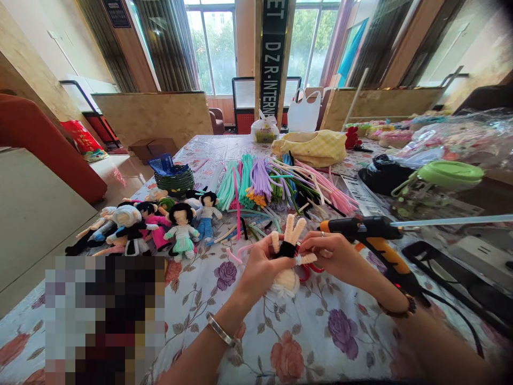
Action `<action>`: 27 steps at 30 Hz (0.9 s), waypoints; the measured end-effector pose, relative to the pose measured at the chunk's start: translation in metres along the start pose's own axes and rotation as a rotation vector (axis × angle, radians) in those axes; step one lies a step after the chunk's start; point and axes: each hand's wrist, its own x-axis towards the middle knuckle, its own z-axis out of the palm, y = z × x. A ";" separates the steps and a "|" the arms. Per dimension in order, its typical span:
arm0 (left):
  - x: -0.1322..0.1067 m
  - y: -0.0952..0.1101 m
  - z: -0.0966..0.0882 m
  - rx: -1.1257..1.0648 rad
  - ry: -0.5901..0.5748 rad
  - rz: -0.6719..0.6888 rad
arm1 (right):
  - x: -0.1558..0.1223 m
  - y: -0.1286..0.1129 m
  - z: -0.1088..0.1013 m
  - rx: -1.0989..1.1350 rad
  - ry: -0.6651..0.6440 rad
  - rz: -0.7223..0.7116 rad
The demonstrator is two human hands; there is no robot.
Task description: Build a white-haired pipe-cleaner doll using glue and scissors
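Both hands are working a half-made pipe-cleaner doll (287,255) just above the desk (320,331), at the centre of the view. The left hand (259,266) is pinching the doll's black middle from nine o'clock, its grip closed tight on the body so the cream legs are pointing up toward twelve and the fluffy cream head is hanging down toward six. The right hand (335,254) is coming in from three o'clock, its grip narrowed onto one cream limb at the doll's side; whether it is bending or only steadying that limb I cannot tell. Holding the doll upside down is keeping the limbs free and in plain sight.

An orange glue gun (372,235) is resting just beyond the right hand at two o'clock, nozzle facing the doll, with a clear glue stick (452,220) projecting toward three. It is lying close, probably so that it is reachable without letting go of the doll.

A row of finished dolls (160,227) is lying at ten o'clock, well apart from the hands. Bundles of pipe cleaners (272,184) are fanning out at twelve, near the doll's legs. A green-lidded jar (436,184) is standing at two.

Open floral cloth is stretching toward six, giving the forearms resting room; the desk's left edge is running along from eight to eleven o'clock.
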 end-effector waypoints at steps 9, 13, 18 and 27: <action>0.000 -0.002 0.001 0.081 0.047 0.112 | -0.002 -0.003 0.008 0.322 -0.039 0.395; 0.000 -0.002 0.001 0.098 0.064 0.129 | -0.003 -0.005 0.012 0.342 0.021 0.405; 0.001 -0.002 0.002 0.043 0.151 0.139 | -0.005 -0.008 0.015 0.176 0.047 0.322; 0.002 -0.001 0.004 0.027 0.203 0.196 | -0.008 -0.024 0.023 -0.041 0.113 0.111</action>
